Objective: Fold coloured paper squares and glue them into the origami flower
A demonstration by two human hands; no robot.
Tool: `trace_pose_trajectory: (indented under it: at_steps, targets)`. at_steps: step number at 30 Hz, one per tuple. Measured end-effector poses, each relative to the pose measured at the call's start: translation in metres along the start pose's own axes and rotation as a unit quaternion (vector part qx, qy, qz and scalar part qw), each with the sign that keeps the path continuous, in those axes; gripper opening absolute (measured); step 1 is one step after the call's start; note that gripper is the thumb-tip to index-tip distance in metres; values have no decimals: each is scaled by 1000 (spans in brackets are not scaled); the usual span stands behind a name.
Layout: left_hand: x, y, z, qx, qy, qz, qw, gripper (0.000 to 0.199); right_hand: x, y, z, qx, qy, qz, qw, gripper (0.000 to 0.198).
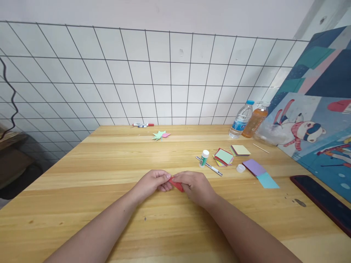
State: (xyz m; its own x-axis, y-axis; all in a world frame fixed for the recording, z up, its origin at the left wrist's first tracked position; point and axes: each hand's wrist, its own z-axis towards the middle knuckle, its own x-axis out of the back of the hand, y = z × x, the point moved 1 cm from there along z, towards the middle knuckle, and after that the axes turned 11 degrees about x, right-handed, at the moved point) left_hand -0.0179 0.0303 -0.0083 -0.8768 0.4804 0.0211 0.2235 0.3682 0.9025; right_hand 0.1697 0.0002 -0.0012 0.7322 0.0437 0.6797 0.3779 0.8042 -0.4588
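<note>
A small piece of folded red paper (177, 185) is held between my two hands above the wooden table (115, 226). My left hand (154, 181) pinches its left corner between thumb and fingers. From the right, my right hand (196, 185) grips the same paper, its fingers bent over the upper edge and hiding part of it. Just beyond my right hand stands a glue stick (204, 158) with a white cap, beside a slim utility knife (214, 169) lying flat.
Stacks of coloured paper squares (224, 156), a pale stack (240, 150), purple and blue sheets (254, 167) and a clear cap (240, 168) lie to the right. Folded green and pink paper (161, 135), markers (143, 125), bottles (241, 119) stand farther back. A phone (320, 201) lies at the right edge.
</note>
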Motion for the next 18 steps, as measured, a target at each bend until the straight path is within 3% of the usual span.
trace_pose_trajectory:
  at_steps: [9,18]
  targets:
    - [0,3,-3,12,-22,-29,999,40,0,2,-1,-15,10,-2,1000,40]
    - [2,1,-2,5,-34,-7,999,30,0,2,-2,-16,2,9,1000,42]
